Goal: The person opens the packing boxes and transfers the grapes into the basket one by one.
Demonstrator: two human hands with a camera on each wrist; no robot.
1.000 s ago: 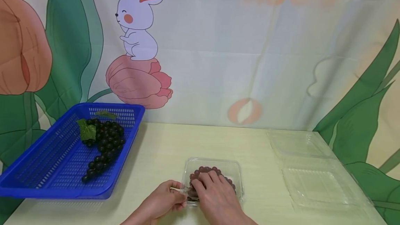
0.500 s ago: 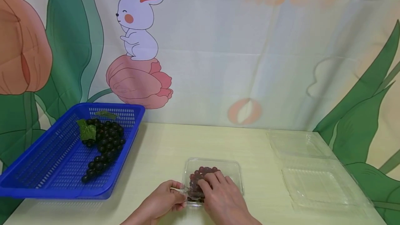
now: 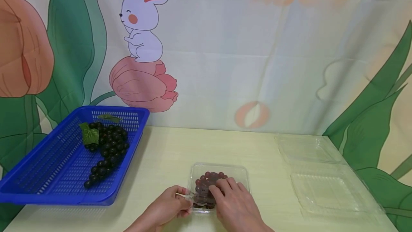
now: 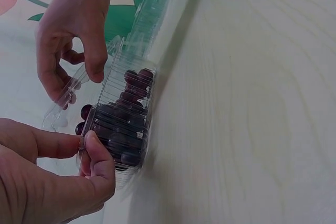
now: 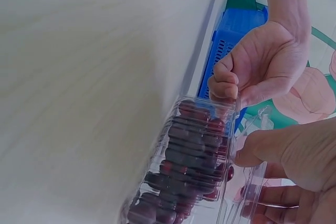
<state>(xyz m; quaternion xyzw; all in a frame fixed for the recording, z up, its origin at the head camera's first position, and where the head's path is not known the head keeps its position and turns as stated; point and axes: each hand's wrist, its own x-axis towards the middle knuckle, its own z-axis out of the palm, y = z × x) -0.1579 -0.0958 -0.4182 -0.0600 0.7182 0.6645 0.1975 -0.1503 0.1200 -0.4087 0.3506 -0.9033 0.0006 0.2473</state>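
A clear plastic clamshell box (image 3: pixel 236 171) with dark red grapes (image 3: pixel 202 183) stands near the table's front edge. In the head view, my left hand (image 3: pixel 171 204) pinches its left front corner between thumb and fingers. My right hand (image 3: pixel 239 201) rests on the clear lid, its fingers bent and spread. The left wrist view shows the lid (image 4: pixel 58 114) ajar over the box, with some grapes showing in the gap. There my right thumb lies by the rim and the fingertips touch the lid. In the right wrist view the grapes (image 5: pixel 181 156) show through the box's ribbed side.
A blue plastic basket (image 3: pixel 61 160) at the left holds a bunch of black grapes (image 3: pixel 112 144) with green leaves. More clear plastic containers (image 3: pixel 328 192) lie at the table's right. Behind the pale table (image 3: pixel 199 142) hangs a printed cloth (image 3: pixel 206 63) with a rabbit and flowers.
My right hand has slid to the right across the lid, uncovering more of the grapes to view. The left hand and the box have stayed in place.
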